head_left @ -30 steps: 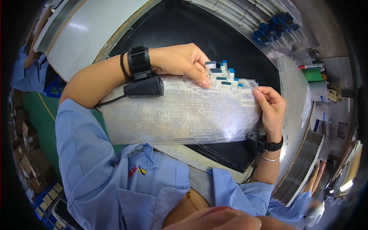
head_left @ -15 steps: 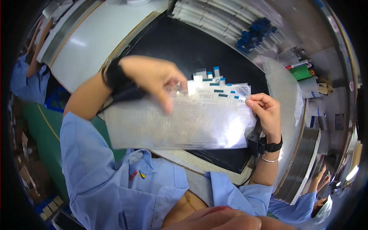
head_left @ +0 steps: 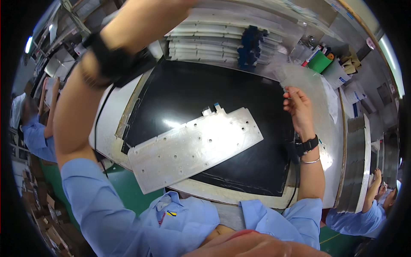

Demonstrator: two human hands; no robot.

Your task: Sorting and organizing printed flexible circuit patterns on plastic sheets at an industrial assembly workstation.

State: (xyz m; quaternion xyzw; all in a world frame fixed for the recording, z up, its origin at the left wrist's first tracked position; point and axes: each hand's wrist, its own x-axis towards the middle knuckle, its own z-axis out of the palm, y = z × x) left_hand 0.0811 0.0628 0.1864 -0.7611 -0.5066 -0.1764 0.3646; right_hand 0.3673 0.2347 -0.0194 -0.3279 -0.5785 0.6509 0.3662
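Note:
A flat silvery-white panel [head_left: 192, 150] with small round holes lies slanted on the black mat [head_left: 171, 90]. Two short tabs, one with a blue tip [head_left: 217, 106], stick out from its far edge, and its near left end reaches past the mat. My left hand [head_left: 171, 6] is raised high at the top edge of the view; its fingers are cut off, so what it holds is hidden. To the right of the panel and apart from it, my right hand [head_left: 299, 107] is closed, thumb and fingertips together; anything between them is too small to make out.
Stacked white trays [head_left: 205, 43] stand behind the mat, with a dark blue bundle [head_left: 251, 45] on them. A green item [head_left: 320, 63] and a white container [head_left: 336, 76] are at the far right. A black cable [head_left: 100, 115] hangs by my left arm. Co-workers sit at both sides.
The fanned stack of clear sheets with blue tabs is no longer seen in my hands. The perforated panel now shows on the mat. My left hand has risen up and away.

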